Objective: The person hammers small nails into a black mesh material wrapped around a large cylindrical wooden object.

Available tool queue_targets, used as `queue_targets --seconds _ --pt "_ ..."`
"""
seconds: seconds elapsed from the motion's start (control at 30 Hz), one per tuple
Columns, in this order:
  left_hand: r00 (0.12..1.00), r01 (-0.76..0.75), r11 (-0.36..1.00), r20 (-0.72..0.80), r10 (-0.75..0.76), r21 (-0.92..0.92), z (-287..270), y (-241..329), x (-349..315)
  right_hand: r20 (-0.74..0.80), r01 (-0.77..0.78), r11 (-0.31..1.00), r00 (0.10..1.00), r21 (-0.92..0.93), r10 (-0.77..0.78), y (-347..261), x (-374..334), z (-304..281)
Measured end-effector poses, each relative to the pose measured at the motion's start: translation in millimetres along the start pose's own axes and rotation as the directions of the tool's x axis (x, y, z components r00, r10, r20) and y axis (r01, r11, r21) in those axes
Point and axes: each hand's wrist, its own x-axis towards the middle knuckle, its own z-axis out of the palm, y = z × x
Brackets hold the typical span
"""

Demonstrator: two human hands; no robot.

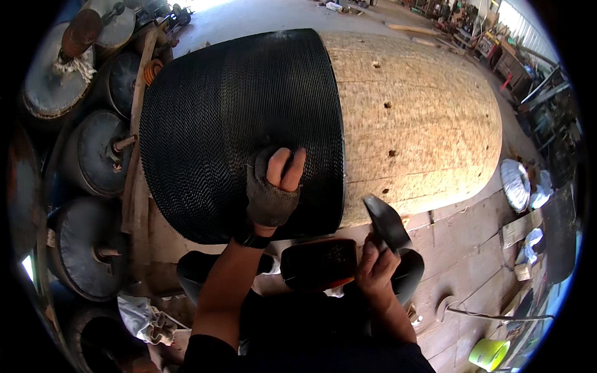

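Okay, containers first: one dark tray [288, 264] with a reddish edge, between the person's knees; pale specks show in its dark middle, too dim to count or name; one yellow-green bucket [482, 355] on the floor at lower right, contents not readable; one white bag [140, 314] at lower left, crumpled, inside not visible. Main thing is one big drum [429, 118], lying on its side in front of the person; its left part is wrapped in black ribbed covering [267, 81], its right part is bare pale wood; four dark holes run in a line just right of the black edge, with smaller ones farther right. Two hands: left hand [273, 193], in one grey fingerless glove, lies over the black covering near its right edge, two bare fingertips showing, bent; cannot tell whether it pinches anything; one dark watch [250, 240] on that wrist; right hand [375, 270], bare, has its fingers wrapped round one hammer [387, 222], dark head raised toward the drum's near edge; cannot tell if head and wood touch. Left side: at least four round-ended rollers [93, 152], stacked, shafts sticking out of some; beside the drum, one upright-looking wooden plank [138, 168].
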Motion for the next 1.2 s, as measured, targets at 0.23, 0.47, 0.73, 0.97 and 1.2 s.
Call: queue_targets --seconds 0.23,0.47,0.73,0.97,1.2 --pt "0.999 0.038 0.99 -0.031 -0.042 -0.136 -7.1 21.0 -0.3 0.071 -0.323 0.905 0.932 -0.277 0.355 31.5 -29.8 -0.7" --pt "0.954 0.274 0.783 0.263 -0.146 -0.558 -6.5 95.8 -48.6 0.077 -0.347 0.927 0.93 -0.145 0.36 32.9 -49.5 -13.2" --pt "0.932 0.276 0.857 0.339 -0.128 -0.436 -13.6 101.9 -33.6 0.154 -0.436 0.895 0.882 -0.094 0.446 23.5 -49.7 -15.0" --pt "0.894 0.404 0.805 0.376 -0.246 -0.435 1.4 119.3 -32.7 0.202 -0.454 0.89 0.876 0.047 0.437 18.0 -47.7 -10.5" --pt "0.946 0.287 0.904 0.241 -0.216 -0.318 6.8 121.3 -28.4 0.202 -0.342 0.936 0.914 -0.088 0.353 14.6 -41.0 -10.3"
